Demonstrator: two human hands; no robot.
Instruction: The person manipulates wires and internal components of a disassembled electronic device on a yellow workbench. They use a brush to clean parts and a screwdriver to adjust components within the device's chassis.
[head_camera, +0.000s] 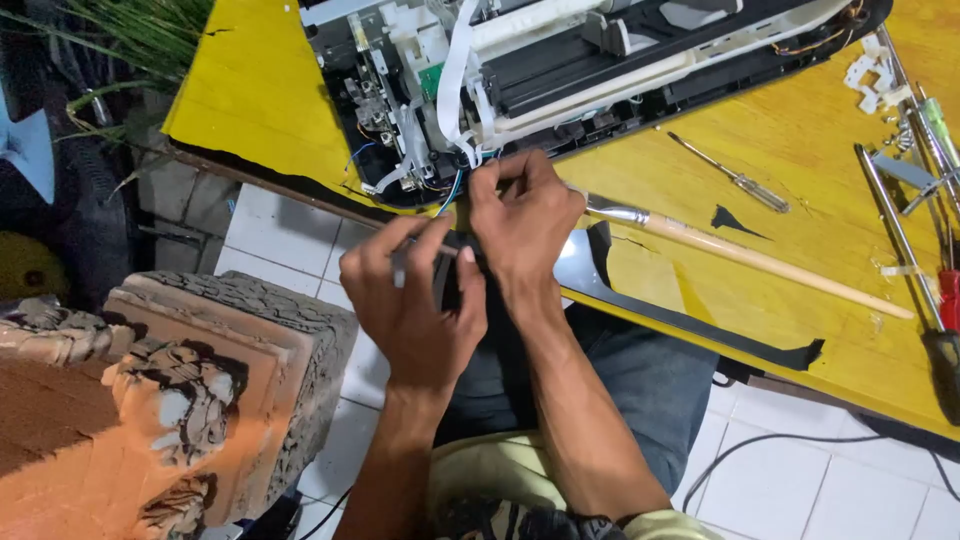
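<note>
1. My left hand (410, 300) has its fingers curled closed around a small dark part (452, 272), just off the table's near edge.
2. My right hand (522, 215) pinches the same part from above, fingertips bent tight.
3. Just beyond, the opened printer (560, 70) sits at the yellow table's (800, 150) far edge, wires hanging.
4. A brush (740, 255) and a screwdriver (730, 175) lie to the right.

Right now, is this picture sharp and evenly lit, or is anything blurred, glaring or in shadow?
Head view: the left hand and right hand look slightly smeared, the small dark part they hold hard to make out; the yellow table is brightly lit, with mild glare on the grey strip; the plants at upper left sit in shadow.
</note>
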